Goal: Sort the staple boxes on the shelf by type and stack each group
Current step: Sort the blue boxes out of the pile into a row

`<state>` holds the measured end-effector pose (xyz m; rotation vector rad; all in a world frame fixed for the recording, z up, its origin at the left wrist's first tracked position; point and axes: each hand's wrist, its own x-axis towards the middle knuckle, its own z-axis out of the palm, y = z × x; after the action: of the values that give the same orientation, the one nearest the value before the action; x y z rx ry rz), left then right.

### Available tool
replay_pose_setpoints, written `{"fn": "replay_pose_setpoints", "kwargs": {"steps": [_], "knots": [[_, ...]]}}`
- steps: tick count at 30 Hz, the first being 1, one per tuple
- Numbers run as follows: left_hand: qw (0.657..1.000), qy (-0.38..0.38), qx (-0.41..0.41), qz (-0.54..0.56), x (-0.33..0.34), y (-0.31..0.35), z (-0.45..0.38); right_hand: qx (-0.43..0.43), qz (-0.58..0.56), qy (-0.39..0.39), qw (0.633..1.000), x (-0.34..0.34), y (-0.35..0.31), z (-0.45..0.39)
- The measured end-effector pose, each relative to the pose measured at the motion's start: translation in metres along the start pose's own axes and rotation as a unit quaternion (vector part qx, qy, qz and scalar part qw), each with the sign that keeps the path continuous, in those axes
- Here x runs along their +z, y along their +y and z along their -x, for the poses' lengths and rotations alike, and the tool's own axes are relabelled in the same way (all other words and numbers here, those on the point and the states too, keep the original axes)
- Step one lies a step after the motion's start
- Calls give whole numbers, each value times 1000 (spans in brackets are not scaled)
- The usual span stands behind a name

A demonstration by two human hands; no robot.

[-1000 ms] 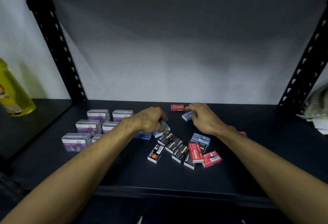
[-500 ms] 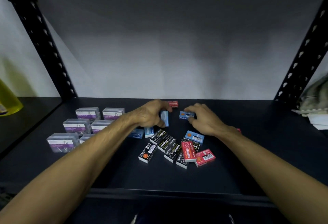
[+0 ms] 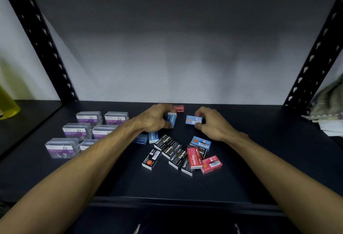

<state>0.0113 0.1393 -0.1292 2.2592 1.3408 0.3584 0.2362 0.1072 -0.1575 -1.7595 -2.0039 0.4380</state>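
I look down at a dark shelf [image 3: 241, 174] with a pale wall behind it. At left sit six clear paper-clip tubs [image 3: 77, 130] in rows, apart from my work. In the middle lies a loose heap of staple boxes: black ones [image 3: 169, 147], two red ones [image 3: 194, 157] and a blue one [image 3: 201, 142], overlapping at odd angles. Two more blue boxes [image 3: 153, 137] lie just under my left wrist, and one red box [image 3: 179, 108] sits alone near the wall.

My left hand [image 3: 151, 120] grips a blue box [image 3: 171, 119] upright by its edges. My right hand [image 3: 213, 125] pinches another blue box [image 3: 193, 119], tilted; whether it touches the shelf I cannot tell.

I judge I am gathering the blues. To stack them well, I should turn both flat, faces matching, square their edges, and set them on bare shelf clear of the heap.
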Motion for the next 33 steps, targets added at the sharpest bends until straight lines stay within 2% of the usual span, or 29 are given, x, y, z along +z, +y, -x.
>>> {"fn": "replay_pose_setpoints", "kwargs": {"steps": [6, 12, 23, 33], "knots": [[998, -39, 5, -44, -2, -1, -3, -20, -13, -3, 1000, -2, 0, 7], [999, -24, 11, -45, 1, -3, -5, -21, 12, -43, 999, -7, -3, 12], [999, -21, 2, -39, 2, -5, -2, -4, 51, -65, 997, -11, -3, 15], [998, -14, 8, -55, 2, -5, -3, -10, -22, -37, 999, -12, 2, 19]]}}
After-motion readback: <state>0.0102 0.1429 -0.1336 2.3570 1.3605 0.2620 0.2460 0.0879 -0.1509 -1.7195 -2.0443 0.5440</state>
